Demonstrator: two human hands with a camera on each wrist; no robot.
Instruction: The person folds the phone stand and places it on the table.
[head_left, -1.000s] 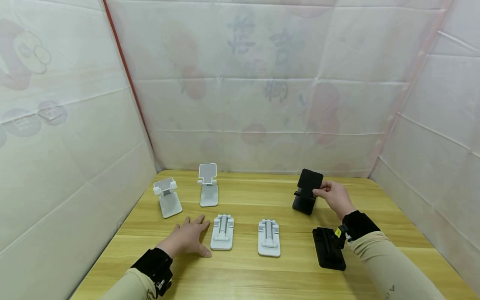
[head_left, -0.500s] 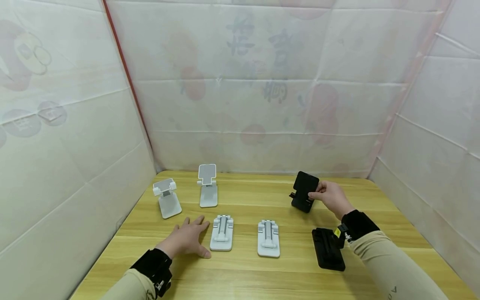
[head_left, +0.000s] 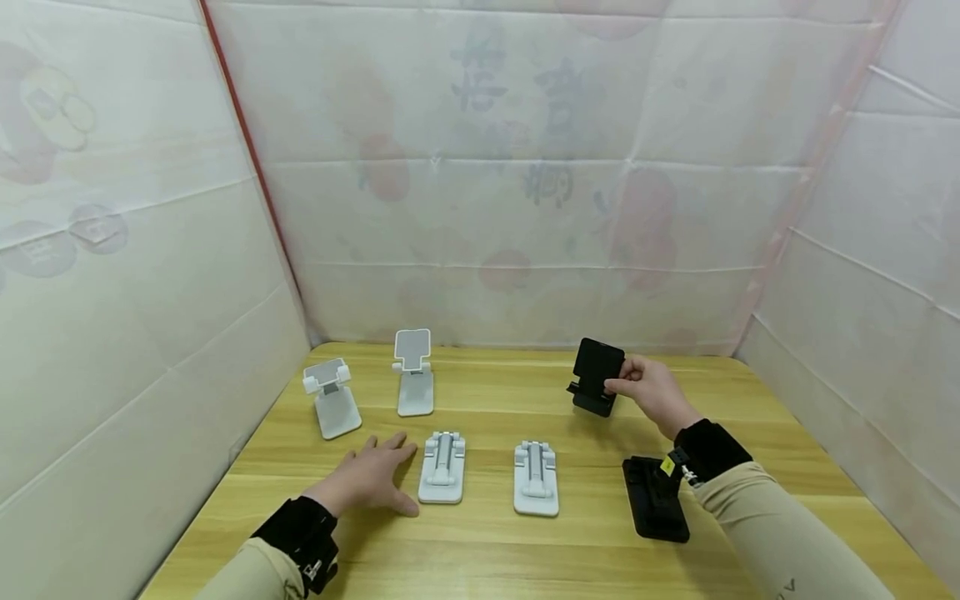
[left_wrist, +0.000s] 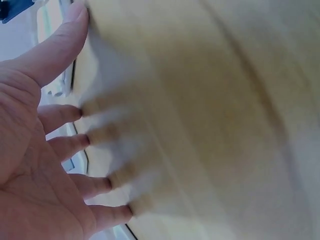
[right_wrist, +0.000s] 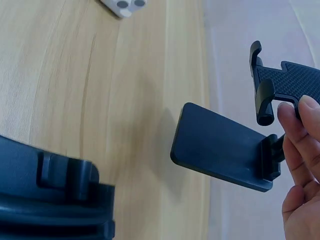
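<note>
My right hand (head_left: 652,396) pinches a black phone stand (head_left: 600,362) by its edge, above the back right of the table. In the right wrist view the stand is unfolded, its flat base (right_wrist: 220,147) angled away from the hooked phone rest (right_wrist: 290,82). My left hand (head_left: 367,477) rests on the wood with its fingers spread and fingertips down. Just right of it lies a folded white phone stand (head_left: 442,479), and my left hand holds nothing. Below my right wrist lies a second black phone stand (head_left: 654,510), folded flat and partly covered by the wrist camera.
Two unfolded white phone stands (head_left: 337,408) (head_left: 415,392) stand at the back left of the wooden table (head_left: 480,554). Another folded white stand (head_left: 536,483) lies near the middle. Pale sheet walls (head_left: 480,208) enclose the table at the back and both sides.
My right hand has carried the black phone stand a little to the left, and the stand has turned, bringing its lower hooks more into view. My left hand has stayed in place.
</note>
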